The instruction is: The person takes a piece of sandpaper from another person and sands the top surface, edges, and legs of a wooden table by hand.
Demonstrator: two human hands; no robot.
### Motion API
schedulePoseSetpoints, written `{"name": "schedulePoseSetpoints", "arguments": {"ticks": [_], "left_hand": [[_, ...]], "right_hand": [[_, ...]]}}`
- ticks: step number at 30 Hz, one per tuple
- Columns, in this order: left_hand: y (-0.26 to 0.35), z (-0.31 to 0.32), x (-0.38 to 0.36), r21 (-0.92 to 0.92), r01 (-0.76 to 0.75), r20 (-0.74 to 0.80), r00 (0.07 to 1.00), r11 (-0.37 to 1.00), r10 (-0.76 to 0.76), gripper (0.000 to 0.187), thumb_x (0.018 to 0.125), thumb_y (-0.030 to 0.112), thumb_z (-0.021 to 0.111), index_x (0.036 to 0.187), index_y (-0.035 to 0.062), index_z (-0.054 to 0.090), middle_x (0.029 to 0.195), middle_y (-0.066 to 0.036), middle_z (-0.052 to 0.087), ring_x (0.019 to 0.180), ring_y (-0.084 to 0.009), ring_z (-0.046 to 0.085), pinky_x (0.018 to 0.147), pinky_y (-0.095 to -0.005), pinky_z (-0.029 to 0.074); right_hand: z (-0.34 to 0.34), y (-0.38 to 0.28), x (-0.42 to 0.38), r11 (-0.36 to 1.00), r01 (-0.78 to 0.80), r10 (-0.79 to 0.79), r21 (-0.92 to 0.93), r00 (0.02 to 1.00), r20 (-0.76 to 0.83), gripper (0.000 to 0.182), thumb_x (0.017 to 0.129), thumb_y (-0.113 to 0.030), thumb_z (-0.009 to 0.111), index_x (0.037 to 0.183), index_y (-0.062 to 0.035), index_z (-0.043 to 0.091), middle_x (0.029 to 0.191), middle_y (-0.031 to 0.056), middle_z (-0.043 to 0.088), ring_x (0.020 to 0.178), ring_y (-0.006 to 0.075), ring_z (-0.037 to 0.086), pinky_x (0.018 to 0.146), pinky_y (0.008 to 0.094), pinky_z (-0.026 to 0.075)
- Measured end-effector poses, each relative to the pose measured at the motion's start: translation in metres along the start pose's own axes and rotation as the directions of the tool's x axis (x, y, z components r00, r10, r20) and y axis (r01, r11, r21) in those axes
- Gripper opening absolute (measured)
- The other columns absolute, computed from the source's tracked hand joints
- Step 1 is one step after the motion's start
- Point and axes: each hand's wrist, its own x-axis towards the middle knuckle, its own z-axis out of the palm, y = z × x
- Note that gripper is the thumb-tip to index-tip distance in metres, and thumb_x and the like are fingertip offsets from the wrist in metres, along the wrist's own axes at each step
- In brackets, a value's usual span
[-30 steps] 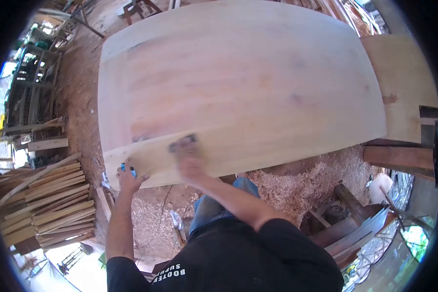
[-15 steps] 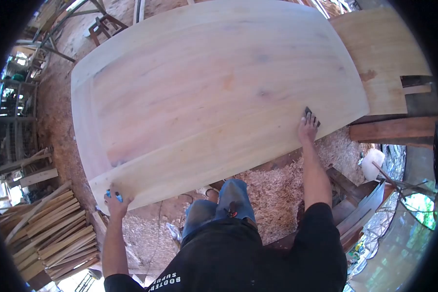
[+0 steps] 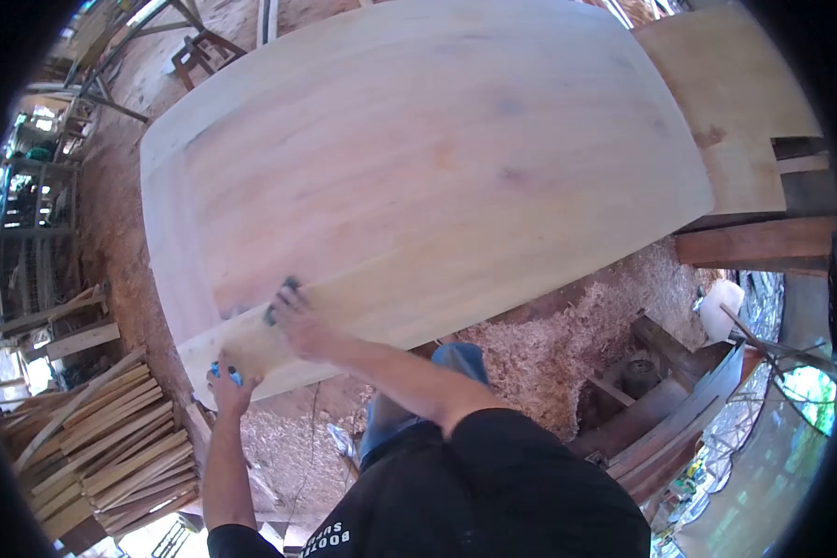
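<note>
A large pale wooden panel (image 3: 418, 186) with pinkish and dark smudges lies flat in front of me. My right hand (image 3: 302, 324) presses a dark sanding block (image 3: 291, 284) against its surface, on the left part near the front edge. The fingers curl over the block and look slightly blurred. At the panel's front left corner, my left hand (image 3: 232, 391) grips a small blue object (image 3: 226, 374), mostly covered by the fingers, so its kind cannot be made out.
Stacked wood strips (image 3: 135, 446) lie on the left. Wood shavings (image 3: 539, 372) cover the ground below the panel. A plywood sheet (image 3: 735, 102) and a reddish beam (image 3: 758, 244) are at the right. A small wooden stand (image 3: 200, 56) is at the far left.
My right hand has swept the sanding block leftward along the panel, from its right side to near my left hand. My left hand stays at the corner.
</note>
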Motion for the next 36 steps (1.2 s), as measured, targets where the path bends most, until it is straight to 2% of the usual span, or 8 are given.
{"name": "schedulePoseSetpoints", "arguments": {"ticks": [7,8,11,17,21,25,31,36], "left_hand": [[0.003,0.002,-0.002,-0.008,0.055,0.004,0.998,0.998,-0.055,0.116,0.066,0.037,0.09,0.159,0.0244,0.022,0.144,-0.032,0.031,0.129,-0.0532,0.038,0.109,-0.059,0.036],[0.004,0.0,0.0,-0.014,0.061,0.004,0.998,0.998,-0.061,0.116,0.066,0.037,0.09,0.159,0.0245,0.022,0.144,-0.032,0.031,0.129,-0.0535,0.038,0.109,-0.059,0.036],[-0.002,0.004,0.002,-0.002,0.034,-0.015,0.999,0.999,-0.034,0.115,0.067,0.036,0.09,0.159,0.0253,0.022,0.146,-0.033,0.029,0.131,-0.0544,0.036,0.109,-0.0592,0.036],[0.004,-0.001,-0.001,-0.052,0.056,0.011,0.998,0.997,-0.056,0.114,0.067,0.033,0.09,0.159,0.0248,0.023,0.149,-0.034,0.026,0.133,-0.0551,0.034,0.111,-0.0587,0.036],[0.008,-0.002,-0.002,-0.024,0.087,0.011,0.996,0.996,-0.086,0.115,0.067,0.032,0.09,0.159,0.0252,0.022,0.15,-0.034,0.024,0.134,-0.055,0.034,0.112,-0.0584,0.035],[-0.003,0.003,0.001,-0.001,0.044,0.012,0.999,0.999,-0.044,0.115,0.067,0.032,0.091,0.159,0.025,0.022,0.151,-0.035,0.023,0.135,-0.0549,0.033,0.112,-0.0582,0.034],[0.003,0.002,0.001,-0.043,0.06,0.015,0.998,0.997,-0.06,0.115,0.067,0.029,0.091,0.159,0.0245,0.022,0.149,-0.034,0.025,0.132,-0.0548,0.035,0.111,-0.0587,0.035],[-0.004,0.01,0.006,-0.051,0.06,-0.007,0.998,0.997,-0.06,0.115,0.065,0.026,0.091,0.159,0.0241,0.024,0.149,-0.033,0.026,0.132,-0.0533,0.035,0.11,-0.0579,0.037]], "right_hand": [[-0.116,0.342,-0.294,0.591,-0.688,0.243,-0.421,0.649,-0.721,0.063,0.103,-0.027,0.039,0.16,-0.0079,0.022,0.168,0.0128,0.016,0.154,0.034,0.015,0.126,0.0499,0.011],[-0.138,0.389,-0.331,0.576,-0.817,0.697,0.033,0.47,-0.541,0.06,0.103,-0.027,0.039,0.158,-0.0053,0.027,0.165,0.0145,0.022,0.152,0.037,0.02,0.125,0.0499,0.013],[-0.166,0.426,-0.336,0.22,-0.974,0.819,-0.051,0.213,-0.533,0.061,0.102,-0.028,0.041,0.155,-0.0005,0.031,0.162,0.0168,0.03,0.151,0.0379,0.023,0.125,0.0506,0.016],[-0.023,0.141,-0.08,0.949,-0.312,0.263,0.053,0.688,-0.676,0.075,0.093,-0.021,0.051,0.158,0.0009,0.021,0.164,0.0239,0.02,0.153,0.0433,0.012,0.125,0.0564,0.006],[0.035,-0.019,0.04,0.997,-0.003,0.033,0.084,0.933,-0.359,0.068,0.093,-0.024,0.049,0.154,-0.0001,0.033,0.162,0.0243,0.026,0.153,0.0397,0.016,0.125,0.0545,0.005],[-0.004,0.014,0.017,0.999,0.029,-0.025,0.021,0.983,-0.18,0.059,0.098,-0.034,0.046,0.149,-0.004,0.045,0.162,0.0159,0.031,0.154,0.0311,0.017,0.126,0.0491,0.006],[-0.112,0.341,-0.229,0.768,-0.601,0.361,-0.223,0.693,-0.624,0.06,0.1,-0.029,0.039,0.158,-0.0132,0.031,0.165,0.0105,0.025,0.154,0.0333,0.016,0.125,0.0525,0.008],[-0.203,0.431,-0.289,0.333,-0.941,0.798,0.062,0.246,-0.549,0.059,0.103,-0.034,0.043,0.152,-0.0021,0.038,0.159,0.0178,0.036,0.15,0.037,0.026,0.124,0.0503,0.016]]}}
